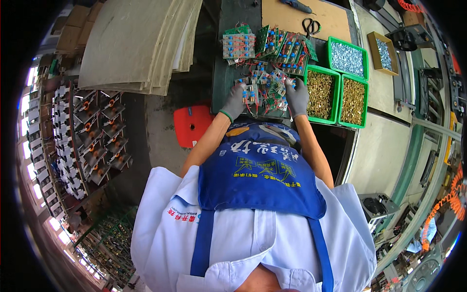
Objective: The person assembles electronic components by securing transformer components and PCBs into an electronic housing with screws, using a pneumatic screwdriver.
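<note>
A heap of boards (273, 90) lies between the two hands, its long axis unclear. The left hand (234, 102) appears to grasp a board (250, 94) just to its right; the right hand (298, 99) touches the heap's right side, its grip impossible to tell.

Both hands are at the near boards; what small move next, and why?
I'd probably ease the board beside the left hand from the near pile: that pile lies jumbled, with the right hand at its other side, while the farther boards look neater.
</note>
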